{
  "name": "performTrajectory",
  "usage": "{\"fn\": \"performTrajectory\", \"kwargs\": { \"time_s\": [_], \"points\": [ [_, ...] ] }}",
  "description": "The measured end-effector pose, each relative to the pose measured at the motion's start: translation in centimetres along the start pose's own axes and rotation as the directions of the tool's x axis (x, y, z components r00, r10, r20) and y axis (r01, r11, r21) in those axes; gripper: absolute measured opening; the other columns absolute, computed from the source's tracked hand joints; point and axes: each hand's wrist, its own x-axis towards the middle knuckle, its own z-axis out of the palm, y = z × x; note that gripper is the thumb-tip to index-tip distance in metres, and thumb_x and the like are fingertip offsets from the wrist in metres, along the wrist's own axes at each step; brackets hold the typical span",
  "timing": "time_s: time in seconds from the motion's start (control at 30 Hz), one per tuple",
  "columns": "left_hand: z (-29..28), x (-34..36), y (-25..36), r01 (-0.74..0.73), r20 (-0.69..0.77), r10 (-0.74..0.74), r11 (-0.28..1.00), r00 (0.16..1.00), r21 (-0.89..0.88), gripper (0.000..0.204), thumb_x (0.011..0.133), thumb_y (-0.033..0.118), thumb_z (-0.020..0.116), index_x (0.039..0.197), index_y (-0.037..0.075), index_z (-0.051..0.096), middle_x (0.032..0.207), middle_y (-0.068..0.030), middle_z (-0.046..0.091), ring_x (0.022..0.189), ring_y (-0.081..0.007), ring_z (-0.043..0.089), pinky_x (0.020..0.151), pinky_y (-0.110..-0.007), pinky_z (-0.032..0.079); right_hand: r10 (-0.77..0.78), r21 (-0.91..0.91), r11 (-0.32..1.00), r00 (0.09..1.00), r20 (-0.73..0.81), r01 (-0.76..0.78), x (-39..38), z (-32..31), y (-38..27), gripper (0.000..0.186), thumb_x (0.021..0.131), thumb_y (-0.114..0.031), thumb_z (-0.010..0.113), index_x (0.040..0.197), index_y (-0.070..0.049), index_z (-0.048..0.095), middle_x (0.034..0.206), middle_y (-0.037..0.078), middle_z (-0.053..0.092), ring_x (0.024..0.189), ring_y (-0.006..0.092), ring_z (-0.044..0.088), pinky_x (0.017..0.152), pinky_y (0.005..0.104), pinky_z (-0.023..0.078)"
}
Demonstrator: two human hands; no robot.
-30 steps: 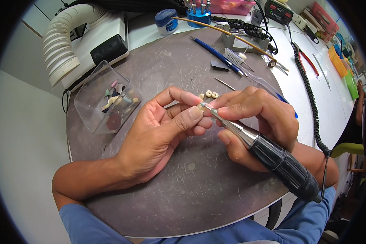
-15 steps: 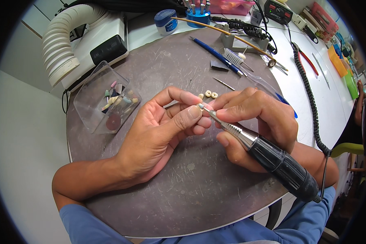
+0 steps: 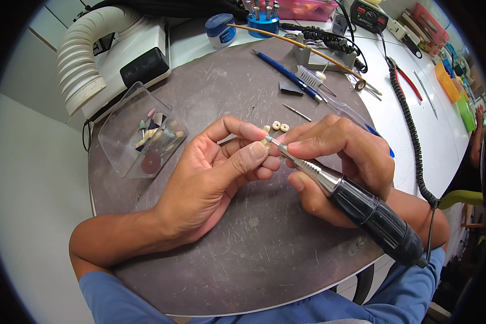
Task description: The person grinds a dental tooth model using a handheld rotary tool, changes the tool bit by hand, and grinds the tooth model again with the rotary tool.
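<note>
Between the thumb and fingers of my left hand (image 3: 221, 159) is a small cream-coloured dental crown (image 3: 265, 142), partly covered by the fingertips. My right hand (image 3: 345, 162) grips a black and silver rotary handpiece (image 3: 370, 208) like a pen. Its pale blue-grey bur tip (image 3: 269, 139) is at the crown, though I cannot tell whether they touch. Just beyond the fingers, a pair of cream tooth pieces (image 3: 280, 126) with holes lies on the brown work mat (image 3: 216, 259). Another cream piece (image 3: 266, 128) shows right behind my left fingertips.
A clear plastic box (image 3: 113, 143) of bits and tooth pieces stands left, beside a white extractor hose (image 3: 73, 65). Farther back are a blue-lidded jar (image 3: 220, 29), a blue bur stand (image 3: 262, 26), a blue pen (image 3: 283, 71) and a brush (image 3: 310, 78). A coiled cord (image 3: 413, 129) runs down the right.
The handpiece tip has shifted very slightly up against the crown, and the crown has turned a little in my left fingers. Both arms stay in nearly the same place.
</note>
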Motion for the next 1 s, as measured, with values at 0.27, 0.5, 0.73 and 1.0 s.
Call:
{"fn": "performTrajectory", "kwargs": {
  "time_s": [0.27, 0.5, 0.73, 1.0],
  "points": [
    [-0.21, 0.04, -0.07, -0.008, 0.010, 0.008, 1.000, 1.000, -0.013, 0.019, 0.091, 0.008, 0.060, 0.106, 0.007, 0.050, 0.096, -0.0042, 0.061, 0.087, -0.0080, 0.061, 0.080, -0.020, 0.050, -0.004, -0.003, 1.000, 1.000, 0.003, 0.004, -0.20, -0.34, 0.19, 0.027, 0.073, -0.001, 0.067, 0.096, 0.006, 0.056, 0.086, 0.019, 0.064, 0.084, 0.0285, 0.067, 0.079, 0.0393, 0.055],
    [-0.48, 0.00, -0.29, -0.030, 0.020, 0.030, 1.000, 0.999, -0.006, 0.017, 0.091, 0.007, 0.060, 0.106, 0.007, 0.052, 0.098, -0.0039, 0.061, 0.088, -0.0074, 0.061, 0.080, -0.020, 0.049, -0.017, 0.045, 0.999, 1.000, 0.015, 0.016, -0.12, 0.00, 0.22, 0.025, 0.074, -0.002, 0.067, 0.095, 0.006, 0.056, 0.083, 0.018, 0.062, 0.085, 0.0315, 0.067, 0.080, 0.0407, 0.055],
    [-0.40, 0.02, -0.33, -0.032, 0.018, 0.032, 0.999, 0.999, 0.000, 0.018, 0.090, 0.008, 0.061, 0.106, 0.007, 0.052, 0.097, -0.0036, 0.062, 0.088, -0.0076, 0.061, 0.080, -0.020, 0.049, -0.010, 0.043, 0.999, 1.000, 0.018, 0.009, -0.03, 0.04, 0.16, 0.025, 0.072, -0.001, 0.067, 0.094, 0.007, 0.057, 0.083, 0.019, 0.063, 0.083, 0.0312, 0.067, 0.080, 0.0417, 0.055],
    [-0.18, -0.05, -0.05, -0.013, 0.018, 0.013, 1.000, 1.000, -0.001, 0.020, 0.090, 0.008, 0.062, 0.106, 0.007, 0.051, 0.101, -0.0046, 0.063, 0.086, -0.0076, 0.061, 0.078, -0.020, 0.049, -0.078, 0.023, 0.997, 0.997, 0.013, 0.078, 0.13, 0.08, 0.17, 0.025, 0.073, -0.004, 0.068, 0.093, 0.007, 0.058, 0.079, 0.017, 0.063, 0.078, 0.0289, 0.067, 0.079, 0.0429, 0.055]
  ]
}}
